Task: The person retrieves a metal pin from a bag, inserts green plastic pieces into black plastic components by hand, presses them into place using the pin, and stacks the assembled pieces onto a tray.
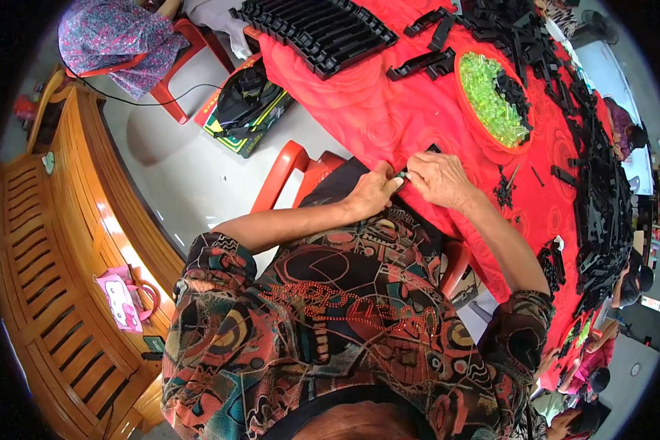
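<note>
Head view. Left hand (374, 193) and right hand (443, 180) meet at the near edge of the red-covered worktop (359, 106), grip narrow, both pinching a small greenish piece (403, 175), mostly hidden by fingers. Likely trouble: a slipped pinch, the piece being tiny, could drop it onto the dark-clad lap (331, 183) below.
</note>
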{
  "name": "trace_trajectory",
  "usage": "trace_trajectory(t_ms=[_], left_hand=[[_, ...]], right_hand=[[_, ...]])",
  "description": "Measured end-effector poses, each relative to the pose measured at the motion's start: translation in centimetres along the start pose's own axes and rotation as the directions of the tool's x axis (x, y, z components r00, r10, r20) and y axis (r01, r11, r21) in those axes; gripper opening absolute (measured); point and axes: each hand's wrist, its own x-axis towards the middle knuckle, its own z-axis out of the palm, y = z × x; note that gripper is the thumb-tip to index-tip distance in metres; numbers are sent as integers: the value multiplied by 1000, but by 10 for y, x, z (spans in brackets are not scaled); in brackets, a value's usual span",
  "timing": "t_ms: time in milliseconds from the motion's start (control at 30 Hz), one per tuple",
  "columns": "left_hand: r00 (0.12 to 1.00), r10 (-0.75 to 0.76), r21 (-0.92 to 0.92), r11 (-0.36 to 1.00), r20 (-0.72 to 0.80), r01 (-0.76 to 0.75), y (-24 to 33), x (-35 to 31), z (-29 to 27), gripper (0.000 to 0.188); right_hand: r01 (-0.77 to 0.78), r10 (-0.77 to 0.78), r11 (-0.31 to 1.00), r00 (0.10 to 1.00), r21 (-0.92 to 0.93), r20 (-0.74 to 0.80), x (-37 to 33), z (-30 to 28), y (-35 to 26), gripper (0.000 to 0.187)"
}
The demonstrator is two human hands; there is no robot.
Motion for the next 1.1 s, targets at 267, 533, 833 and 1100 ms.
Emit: trace_trajectory(t_ms=[267, 533, 833, 1100], left_hand=[[773, 591, 349, 792, -229, -502, 3, -10, 1, 29], [876, 453, 197, 886, -164, -421, 0, 1, -3, 20], [911, 406, -183, 903, 75, -387, -19, 6, -11, 21], [843, 533, -86, 846, 73, -527, -2, -5, -12, 22]], right_hand=[[-16, 24, 999, 987, 47, -161, -9, 4, -19, 11], [-47, 51, 999, 925, 22, -377, -31, 0, -18, 8], [-215, 511, 831, 658, 513, -553, -65, 18, -5, 4], [-113, 416, 885, 628, 452, -658, -55, 33, -21, 5]])
